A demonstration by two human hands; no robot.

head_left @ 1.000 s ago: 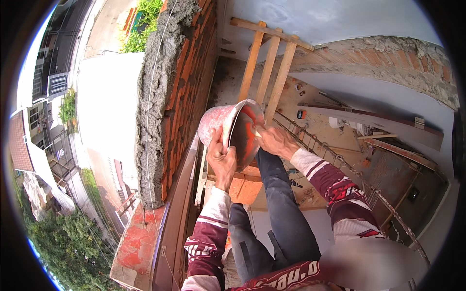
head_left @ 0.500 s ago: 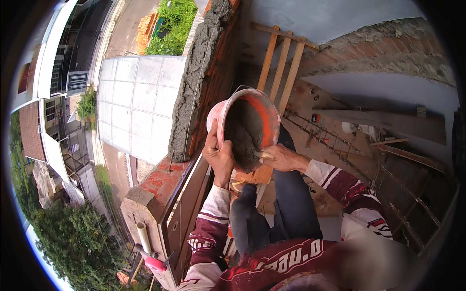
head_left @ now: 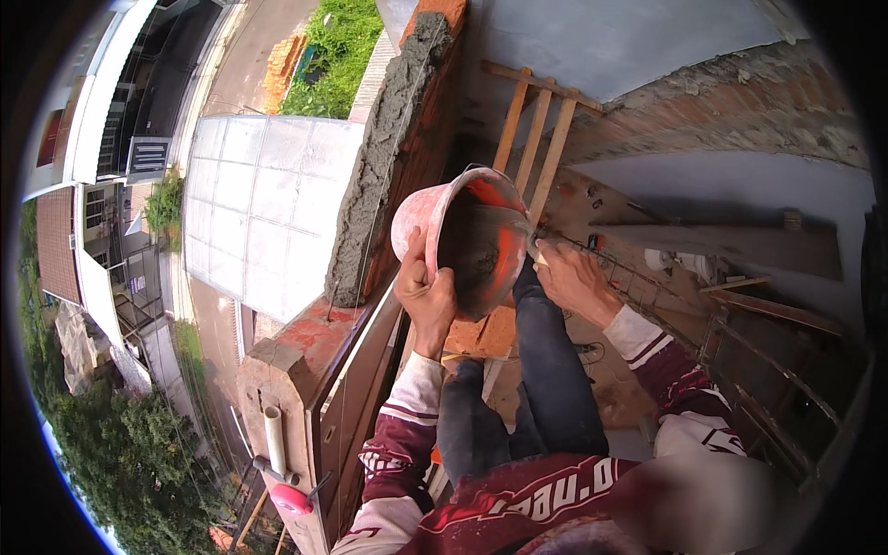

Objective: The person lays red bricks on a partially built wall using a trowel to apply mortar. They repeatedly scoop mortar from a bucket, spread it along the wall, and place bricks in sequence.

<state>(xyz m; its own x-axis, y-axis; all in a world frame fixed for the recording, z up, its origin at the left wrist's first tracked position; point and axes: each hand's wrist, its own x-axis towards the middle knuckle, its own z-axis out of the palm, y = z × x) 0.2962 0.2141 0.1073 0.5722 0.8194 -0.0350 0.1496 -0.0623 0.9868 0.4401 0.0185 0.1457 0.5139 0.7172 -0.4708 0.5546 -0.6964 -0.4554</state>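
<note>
Bucket (head_left: 413,218): is being held tilted, likely for reach.
Left hand (head_left: 427,301): rim (head_left: 433,229) is being pinched, presumably for steadiness.
Right hand (head_left: 575,282): tool handle (head_left: 540,260) is being gripped.

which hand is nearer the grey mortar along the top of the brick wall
Left: the left hand grips the bucket, right of the mortar; the right hand is farther right, past the bucket's mouth, holding a pale handle.

From far off, I see a brick wall (head_left: 429,139) with bumpy gray mortar (head_left: 381,180) lying along its top. Way down, the brown floor (head_left: 579,202) has white tubs (head_left: 698,266) sitting on it.
</note>
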